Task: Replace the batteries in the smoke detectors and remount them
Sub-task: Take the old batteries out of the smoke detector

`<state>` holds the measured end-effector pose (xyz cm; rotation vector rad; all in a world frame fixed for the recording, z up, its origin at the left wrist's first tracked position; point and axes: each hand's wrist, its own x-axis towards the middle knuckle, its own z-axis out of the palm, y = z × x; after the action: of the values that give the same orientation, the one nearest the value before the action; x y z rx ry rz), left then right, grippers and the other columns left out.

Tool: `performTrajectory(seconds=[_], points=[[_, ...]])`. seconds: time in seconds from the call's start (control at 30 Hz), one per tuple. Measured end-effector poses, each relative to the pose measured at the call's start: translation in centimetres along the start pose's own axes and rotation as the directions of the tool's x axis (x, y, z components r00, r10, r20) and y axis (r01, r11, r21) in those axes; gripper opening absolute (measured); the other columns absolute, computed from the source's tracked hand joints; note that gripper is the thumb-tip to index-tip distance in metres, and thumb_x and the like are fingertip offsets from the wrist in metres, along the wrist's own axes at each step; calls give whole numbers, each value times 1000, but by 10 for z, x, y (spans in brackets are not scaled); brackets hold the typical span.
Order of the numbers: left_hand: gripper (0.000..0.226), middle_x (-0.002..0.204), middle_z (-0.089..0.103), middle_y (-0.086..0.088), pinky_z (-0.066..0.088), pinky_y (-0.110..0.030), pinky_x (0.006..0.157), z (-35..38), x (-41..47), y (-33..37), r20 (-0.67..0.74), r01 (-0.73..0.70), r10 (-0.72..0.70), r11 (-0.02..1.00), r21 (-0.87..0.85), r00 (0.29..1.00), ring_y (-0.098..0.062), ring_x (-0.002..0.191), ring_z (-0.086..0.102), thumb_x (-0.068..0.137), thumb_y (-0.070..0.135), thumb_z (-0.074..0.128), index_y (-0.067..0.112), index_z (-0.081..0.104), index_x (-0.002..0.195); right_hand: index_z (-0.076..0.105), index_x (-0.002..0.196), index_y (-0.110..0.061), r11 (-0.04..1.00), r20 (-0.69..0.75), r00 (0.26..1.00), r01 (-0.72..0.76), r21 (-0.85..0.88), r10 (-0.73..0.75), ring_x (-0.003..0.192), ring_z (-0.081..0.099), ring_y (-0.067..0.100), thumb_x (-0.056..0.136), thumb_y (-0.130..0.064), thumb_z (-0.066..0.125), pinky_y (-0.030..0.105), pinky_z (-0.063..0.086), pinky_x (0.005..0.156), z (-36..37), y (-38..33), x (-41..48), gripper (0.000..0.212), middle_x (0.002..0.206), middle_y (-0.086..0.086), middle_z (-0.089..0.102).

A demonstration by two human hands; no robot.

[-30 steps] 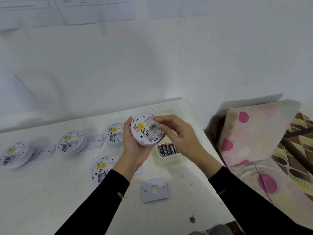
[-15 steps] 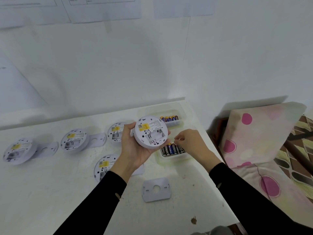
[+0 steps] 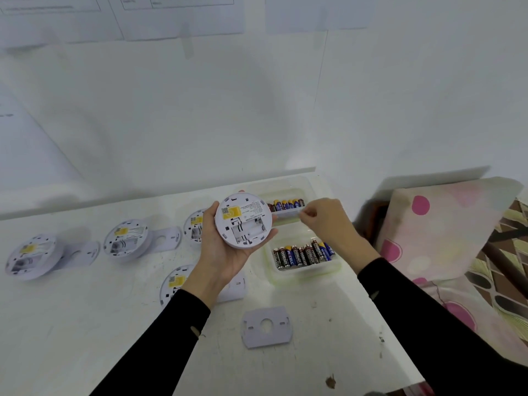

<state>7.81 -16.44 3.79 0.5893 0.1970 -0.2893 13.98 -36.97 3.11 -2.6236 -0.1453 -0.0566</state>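
Observation:
My left hand holds a round white smoke detector back side up; it has a yellow label and its battery bay is bare. My right hand is pinched on a pale battery lying crosswise at the front rim of the far clear tray. That tray holds several batteries. The near clear tray holds a row of several batteries. A loose square mounting plate lies in front of me.
Other detectors lie back side up on the white table: far left, left, behind my left hand, and under my left wrist. A pink-dotted cushion stands past the table's right edge. The wall is close behind.
My right hand left the detector's battery bay, dipped toward the near tray, then moved back to the far tray. The detector has tilted so that its bare bay shows.

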Motion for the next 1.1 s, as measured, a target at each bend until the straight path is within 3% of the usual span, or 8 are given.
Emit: performTrajectory(seconds=[0.13,0.27,0.4,0.67,0.8,0.93,1.0,1.1], points=[[67,131,61,-23,58,-51,85,1,5,8,-16,-7,7,1000,-1,1000,-43,108,65,93,61,41,15,52,140,74,92,0,999,11,999,35,-17,-35,87,64,17,93,-11,54,19,43,74,-14,-8,38,22,98,8,73],[56,135,59,-21,58,-50,85,0,12,16,-5,-33,33,999,12,999,-37,106,67,94,60,41,20,59,130,65,122,-18,950,162,985,106,-293,-60,126,43,24,94,-7,53,30,39,101,-7,-4,73,32,131,7,52],[54,136,58,-22,56,-51,87,-3,20,19,-9,-44,44,999,31,999,-38,109,65,94,58,40,20,62,125,63,125,-31,802,252,966,192,-565,-53,131,30,29,91,-20,62,33,34,106,1,1,93,35,137,7,39],[56,139,56,-22,52,-53,93,-6,30,20,-14,-40,40,999,31,999,-40,117,59,91,58,43,19,61,126,69,110,-22,721,324,943,273,-636,-71,125,31,29,88,-33,65,32,34,102,8,8,106,25,135,8,35],[54,138,56,-22,50,-55,94,-6,32,20,-17,-39,40,999,27,999,-41,119,57,92,57,43,18,63,123,69,107,-22,792,304,945,274,-545,-118,120,36,28,82,-36,72,33,37,100,0,9,102,29,126,6,41],[55,139,55,-23,53,-54,92,-6,33,18,-21,-31,32,999,20,999,-42,121,55,92,57,43,18,61,127,62,105,-17,872,208,961,255,-417,-182,116,42,25,90,-28,63,31,34,96,-1,13,81,19,121,2,55],[55,139,55,-22,56,-52,88,-5,33,17,-21,-31,32,999,22,999,-39,116,59,92,57,43,19,59,129,59,101,-14,948,56,977,213,-235,-206,106,48,23,91,-23,61,29,35,86,0,14,66,13,106,0,64],[55,139,56,-22,56,-52,87,-5,34,15,-32,-31,31,999,17,999,-38,115,60,93,57,43,19,59,130,60,90,-18,947,-215,975,121,297,-57,88,57,11,89,-23,66,21,39,73,-8,-1,36,8,89,-8,66]])
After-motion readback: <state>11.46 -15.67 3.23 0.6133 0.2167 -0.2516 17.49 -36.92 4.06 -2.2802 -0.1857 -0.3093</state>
